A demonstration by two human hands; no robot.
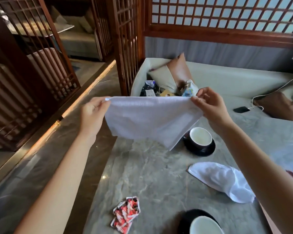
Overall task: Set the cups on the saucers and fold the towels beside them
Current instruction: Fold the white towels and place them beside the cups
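A thin white cloth towel (150,119) is held up in the middle of the frame, above the grey marble table (150,174). Its top edge is stretched level from side to side. One top corner is pinched tight by the left hand (93,112), the other by the right hand (210,105). The rest hangs down below both grips. A fold is likely made by bringing the corners together. To the lower right, a white cup (200,137) sits on a dark round saucer (203,150).
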